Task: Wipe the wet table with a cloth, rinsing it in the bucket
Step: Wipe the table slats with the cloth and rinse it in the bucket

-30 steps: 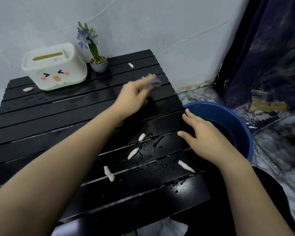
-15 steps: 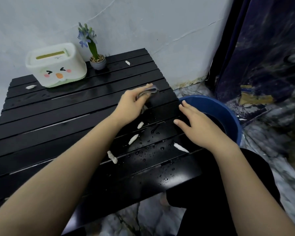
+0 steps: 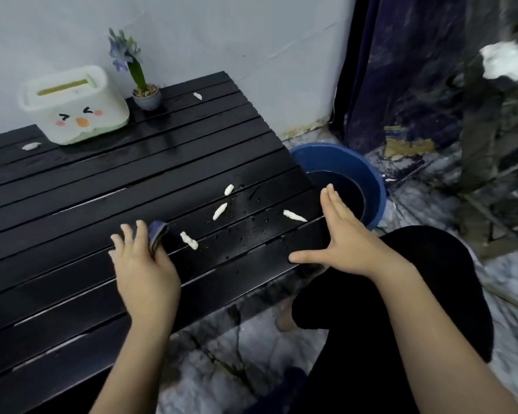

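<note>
Both hands are low over the black slatted table [image 3: 72,186], set well apart. Left hand [image 3: 144,264] lies palm down on the near slats with the dark blue cloth [image 3: 157,234] pinned under its thumb side, a folded edge poking out past the fingers. Right hand [image 3: 347,237] is flat and spread at the table's right corner, fingers straight, thumb stretched out along the near edge, holding nothing. Between the 2 hands the wet slats carry water droplets and 4 small white scraps [image 3: 220,211]. Just beyond the right fingertips, the blue bucket [image 3: 371,177] stands on the marbled floor against the table's right side, dark inside. At the back sit a white box with a cartoon face [image 3: 75,106] and a potted hyacinth [image 3: 145,94].
</note>
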`<move>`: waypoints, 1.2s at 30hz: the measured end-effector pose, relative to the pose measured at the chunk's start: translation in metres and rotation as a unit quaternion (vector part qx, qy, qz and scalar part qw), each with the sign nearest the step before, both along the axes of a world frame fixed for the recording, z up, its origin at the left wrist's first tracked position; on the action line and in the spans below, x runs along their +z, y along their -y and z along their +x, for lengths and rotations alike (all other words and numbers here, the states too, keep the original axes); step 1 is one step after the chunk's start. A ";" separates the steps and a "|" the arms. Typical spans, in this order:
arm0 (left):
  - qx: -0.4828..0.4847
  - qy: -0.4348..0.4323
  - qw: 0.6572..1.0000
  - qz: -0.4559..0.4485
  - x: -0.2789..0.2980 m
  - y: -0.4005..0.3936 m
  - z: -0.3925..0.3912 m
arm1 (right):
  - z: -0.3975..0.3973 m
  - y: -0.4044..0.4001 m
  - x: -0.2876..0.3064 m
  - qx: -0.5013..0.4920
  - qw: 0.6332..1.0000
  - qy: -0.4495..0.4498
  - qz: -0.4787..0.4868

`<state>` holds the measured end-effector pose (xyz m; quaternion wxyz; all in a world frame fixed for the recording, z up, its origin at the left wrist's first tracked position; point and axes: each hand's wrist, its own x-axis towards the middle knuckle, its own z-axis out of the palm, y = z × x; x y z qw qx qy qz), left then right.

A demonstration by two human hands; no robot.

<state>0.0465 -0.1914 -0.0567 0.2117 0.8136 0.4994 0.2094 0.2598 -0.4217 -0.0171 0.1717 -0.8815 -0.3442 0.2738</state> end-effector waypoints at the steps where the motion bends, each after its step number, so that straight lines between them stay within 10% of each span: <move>1: -0.022 -0.005 1.000 -0.006 0.000 0.008 0.015 | -0.001 0.001 0.000 -0.002 1.000 -0.003 0.002; 12: -0.160 0.158 0.964 -0.140 0.028 0.016 0.120 | -0.006 0.016 0.000 -0.033 0.999 -0.011 0.019; 22: -0.039 -0.006 0.999 -0.011 0.000 0.015 0.070 | 0.000 0.033 -0.008 -0.061 0.997 -0.038 0.015; 32: -0.281 -0.006 0.960 -0.003 0.006 0.106 0.186 | 0.003 0.028 -0.004 -0.051 0.998 -0.022 0.008; 36: -0.385 0.056 0.912 -0.133 0.010 0.103 0.242 | 0.005 0.028 -0.004 -0.046 0.999 -0.024 0.012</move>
